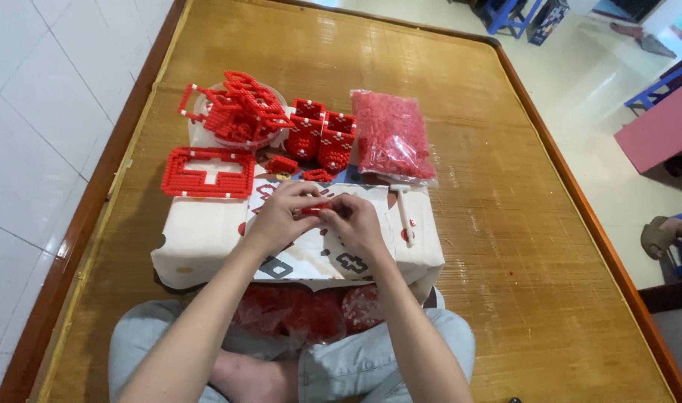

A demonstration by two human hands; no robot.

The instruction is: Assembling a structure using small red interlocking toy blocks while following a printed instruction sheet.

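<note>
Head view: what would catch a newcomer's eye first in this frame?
The pair of hands at the centre: the left hand and right hand pinch a small red piece together over a white box. Behind them lie bright red brick assemblies: an openwork structure on a round container, a flat rectangular frame to the left, and a clear bag of red pieces to the right.

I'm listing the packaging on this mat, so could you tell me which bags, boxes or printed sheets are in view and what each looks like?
Clear bag: beyond the hands to the right, lying flat, full of small red pieces.
Box: under both hands, in front of the lap, flat, cream-white.
Printed sheet: on the box, white with red and dark marks.
Bags in lap: below the box's near edge, clear, with red pieces.
</note>
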